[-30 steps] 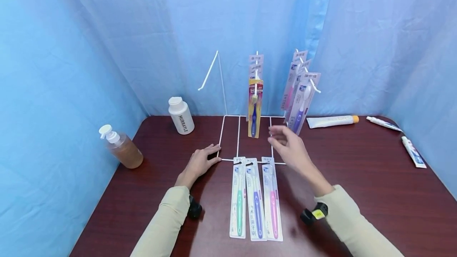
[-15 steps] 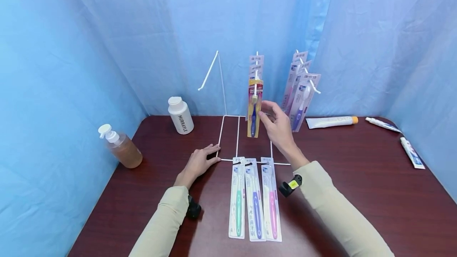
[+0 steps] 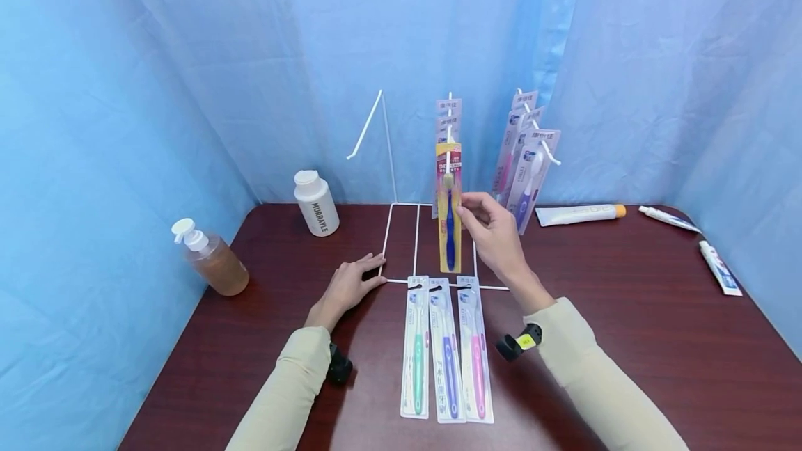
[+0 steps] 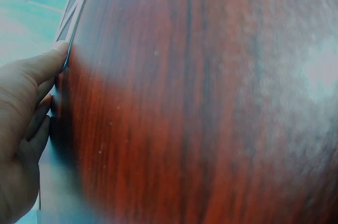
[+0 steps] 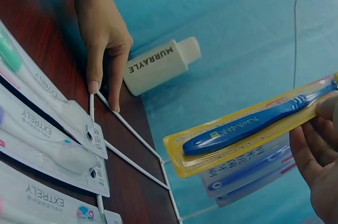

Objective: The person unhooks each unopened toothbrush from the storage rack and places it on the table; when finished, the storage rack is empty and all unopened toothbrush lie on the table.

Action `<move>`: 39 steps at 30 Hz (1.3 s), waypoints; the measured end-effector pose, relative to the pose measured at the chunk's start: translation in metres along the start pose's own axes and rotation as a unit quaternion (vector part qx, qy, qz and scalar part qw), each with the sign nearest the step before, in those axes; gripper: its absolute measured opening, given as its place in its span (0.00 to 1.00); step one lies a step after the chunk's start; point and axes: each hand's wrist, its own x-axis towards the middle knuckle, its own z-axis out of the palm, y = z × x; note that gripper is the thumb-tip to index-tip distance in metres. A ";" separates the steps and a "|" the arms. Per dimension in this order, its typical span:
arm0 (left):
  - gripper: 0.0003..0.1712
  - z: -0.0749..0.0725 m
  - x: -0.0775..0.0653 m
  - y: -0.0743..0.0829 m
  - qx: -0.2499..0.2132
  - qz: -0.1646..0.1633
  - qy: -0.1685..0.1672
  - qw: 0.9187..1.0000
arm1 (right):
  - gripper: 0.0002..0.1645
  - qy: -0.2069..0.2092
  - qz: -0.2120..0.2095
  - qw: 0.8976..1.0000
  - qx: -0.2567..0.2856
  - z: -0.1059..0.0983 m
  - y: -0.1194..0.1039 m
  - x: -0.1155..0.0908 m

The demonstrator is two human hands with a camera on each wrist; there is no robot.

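Note:
My right hand pinches the right edge of a blue toothbrush in a yellow blister pack. This pack hangs foremost on the middle hook of a white wire rack, in front of pale toothbrush packs. In the right wrist view, the thumb lies on the front of the yellow pack. My left hand rests at the front left corner of the rack's base, thumb and fingers extended onto the wire. Three packaged toothbrushes, green, purple and pink, lie before the rack.
More toothbrush packs hang on the right hook; the left hook is bare. A white bottle and a pump bottle stand left. Toothpaste tubes lie right. Blue curtains enclose the table.
My right hand has moved left from beside the right-hook packs and taken hold of the yellow pack. The pack's lower end has come forward. My left hand has stayed on the rack.

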 end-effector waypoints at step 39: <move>0.29 0.000 0.000 0.001 0.003 0.000 -0.005 1.000 | 0.16 -0.064 0.088 0.994 0.022 -0.068 -0.009 -0.068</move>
